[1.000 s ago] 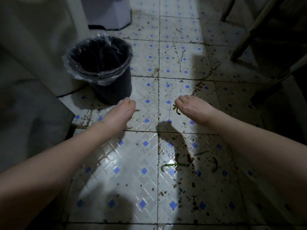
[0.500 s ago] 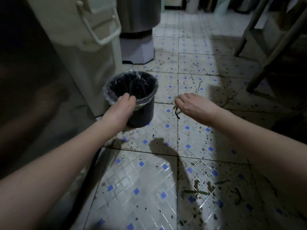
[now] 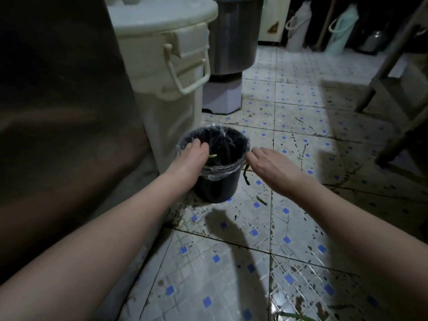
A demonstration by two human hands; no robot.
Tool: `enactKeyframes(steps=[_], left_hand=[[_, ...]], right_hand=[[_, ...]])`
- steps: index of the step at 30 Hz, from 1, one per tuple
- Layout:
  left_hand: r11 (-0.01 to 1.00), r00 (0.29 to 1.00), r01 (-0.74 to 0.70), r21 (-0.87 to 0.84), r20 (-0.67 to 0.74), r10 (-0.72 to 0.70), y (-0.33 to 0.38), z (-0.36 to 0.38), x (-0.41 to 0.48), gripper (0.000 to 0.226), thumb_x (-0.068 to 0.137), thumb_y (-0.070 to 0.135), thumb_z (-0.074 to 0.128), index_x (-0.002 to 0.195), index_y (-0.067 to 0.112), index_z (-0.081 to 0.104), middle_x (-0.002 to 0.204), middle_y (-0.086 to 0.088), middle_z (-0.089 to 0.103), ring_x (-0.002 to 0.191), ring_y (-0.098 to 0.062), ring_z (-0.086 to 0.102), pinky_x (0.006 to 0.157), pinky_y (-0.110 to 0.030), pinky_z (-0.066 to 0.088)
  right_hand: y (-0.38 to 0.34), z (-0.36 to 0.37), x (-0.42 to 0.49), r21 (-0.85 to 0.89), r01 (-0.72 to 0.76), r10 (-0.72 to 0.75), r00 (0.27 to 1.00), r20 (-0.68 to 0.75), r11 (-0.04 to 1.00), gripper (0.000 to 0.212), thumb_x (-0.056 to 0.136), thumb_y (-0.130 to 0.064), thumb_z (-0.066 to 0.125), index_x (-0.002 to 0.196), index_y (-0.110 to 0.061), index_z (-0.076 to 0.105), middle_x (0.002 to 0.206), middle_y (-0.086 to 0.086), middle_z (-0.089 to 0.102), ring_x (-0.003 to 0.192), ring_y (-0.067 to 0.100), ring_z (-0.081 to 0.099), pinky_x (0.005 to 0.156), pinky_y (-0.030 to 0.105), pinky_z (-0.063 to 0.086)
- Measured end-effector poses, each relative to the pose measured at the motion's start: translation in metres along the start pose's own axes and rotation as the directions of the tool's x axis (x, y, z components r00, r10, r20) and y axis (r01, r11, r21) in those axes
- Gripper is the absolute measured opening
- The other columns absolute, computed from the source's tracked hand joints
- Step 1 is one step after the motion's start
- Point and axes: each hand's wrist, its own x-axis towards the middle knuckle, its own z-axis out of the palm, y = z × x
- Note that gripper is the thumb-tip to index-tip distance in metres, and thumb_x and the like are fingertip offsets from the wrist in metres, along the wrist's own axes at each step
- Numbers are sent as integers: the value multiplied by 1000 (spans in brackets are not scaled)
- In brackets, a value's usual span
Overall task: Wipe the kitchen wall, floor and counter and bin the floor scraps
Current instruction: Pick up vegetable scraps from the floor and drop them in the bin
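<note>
A small black bin (image 3: 217, 184) lined with a clear plastic bag stands on the tiled floor (image 3: 231, 262). My left hand (image 3: 192, 157) reaches over the bin's near-left rim and pinches a pale green scrap (image 3: 212, 155) above the opening. My right hand (image 3: 266, 166) hovers just right of the rim, fingers curled round a dark green strand (image 3: 246, 176) that dangles beside the bin wall. Another green scrap (image 3: 261, 200) lies on the floor to the right of the bin, and a long one (image 3: 294, 315) shows at the bottom edge.
A large cream lidded container (image 3: 166, 72) with a handle stands directly behind the bin. A metal pot on a grey base (image 3: 228, 56) sits further back. A dark cabinet side (image 3: 58, 112) fills the left. Wooden legs (image 3: 393, 89) stand at the right. The floor is stained and speckled.
Both hands rose from the floor with scraps and moved to the bin; the left hand now sits over the opening, the right beside the rim.
</note>
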Motion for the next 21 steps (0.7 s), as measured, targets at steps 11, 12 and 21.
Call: enactKeyframes(steps=[11,12,21], left_hand=[[999,999,35,3,-17,-35,-9,20,35,47,71,-26,48,107,5,46,111,-16,43,105,-34,46,78,-43,44],[999,999,38,0,-16,-38,-10,23,38,47,71,-26,49,106,5,47,111,-15,43,104,-34,47,79,-44,46],[990,996,74,120,30,-78,-24,43,48,55,74,-13,60,123,6,46,121,-14,46,112,-32,48,91,-40,41]], right_hand=[[4,12,52,87,-117,121,991,-49,989,36,75,14,55,103,-6,47,98,14,54,83,27,51,65,30,37],[5,12,57,92,-137,143,987,-69,986,36,74,14,56,103,-5,48,98,14,54,82,27,50,65,30,33],[8,22,83,198,-249,271,958,-91,948,31,81,9,55,108,-3,48,101,15,53,78,23,42,62,29,27]])
